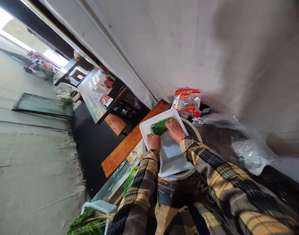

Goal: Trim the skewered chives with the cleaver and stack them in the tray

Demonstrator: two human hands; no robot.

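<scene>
A bundle of thin green chives lies across the far end of a white rectangular plastic tray. My left hand is closed at the bundle's left end, its fingertips hidden beneath the knuckles. At the other end, my right hand has its fingers curled over the stalks. Under the tray is a round, pale basin, whose rim shows to the right and below. More loose green stalks lie beside my left forearm.
At lower left, a pale container holds leafy greens. A red printed plastic bag and clear plastic wrapping lie by the wall. Beyond the tray are a wooden bench and a cluttered table.
</scene>
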